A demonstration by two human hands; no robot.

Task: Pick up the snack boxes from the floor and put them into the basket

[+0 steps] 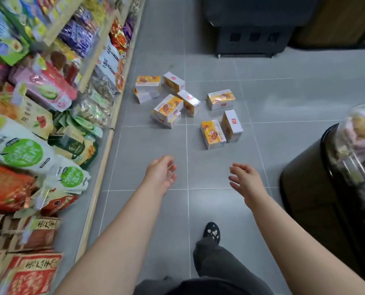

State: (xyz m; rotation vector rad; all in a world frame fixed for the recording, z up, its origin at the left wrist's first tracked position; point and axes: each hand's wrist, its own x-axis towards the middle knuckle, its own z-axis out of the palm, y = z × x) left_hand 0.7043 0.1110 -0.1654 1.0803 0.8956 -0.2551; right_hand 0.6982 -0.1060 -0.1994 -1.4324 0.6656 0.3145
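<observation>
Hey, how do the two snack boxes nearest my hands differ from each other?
The left box lies with its yellow picture face up, while the right box shows a white side with a small red logo on top. The left box lies flat, whereas the right box seems to rest on a narrow side, its yellow face turned sideways. The right box also sits slightly farther back. Both lie side by side on the floor and look the same size.

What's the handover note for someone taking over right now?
Left hand: open, empty, reaching forward above the floor.
Right hand: open, empty, likewise.
Snack boxes: scattered on the tiles ahead, near the shelf; a few rest on others. The nearest pair lies ahead of the right hand.
Basket: not in view.
Done: no box is held.
Left: every box visible on the floor.
</observation>
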